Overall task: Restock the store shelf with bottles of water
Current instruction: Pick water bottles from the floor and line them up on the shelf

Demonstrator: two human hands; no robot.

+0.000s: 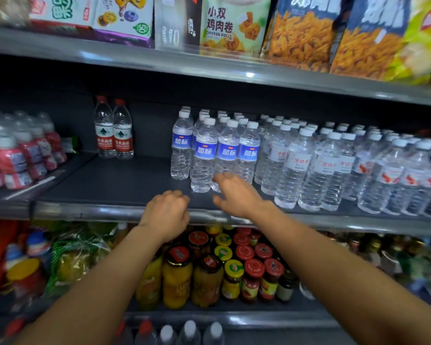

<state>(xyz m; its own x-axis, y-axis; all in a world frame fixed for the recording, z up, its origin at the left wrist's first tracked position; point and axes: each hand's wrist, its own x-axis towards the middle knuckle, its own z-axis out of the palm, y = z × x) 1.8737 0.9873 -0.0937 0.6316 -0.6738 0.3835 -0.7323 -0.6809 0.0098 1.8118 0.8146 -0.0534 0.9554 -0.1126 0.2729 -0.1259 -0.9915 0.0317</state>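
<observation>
Both bare forearms reach up toward the dark shelf (105, 185). The left hand (166, 214) hovers at its front edge, fingers loosely curled, holding nothing. The right hand (237, 192), fingers spread, sits just before the clear blue-labelled water bottles (204, 155), directly beyond its fingertips; whether it touches them is unclear.

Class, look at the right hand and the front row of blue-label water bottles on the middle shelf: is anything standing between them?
Nothing visible does. The right hand is open, its fingers reaching just in front of the blue-label bottles, with only bare dark shelf around. The left hand sits loosely curled at the shelf edge, off to the side, holding nothing.
</observation>
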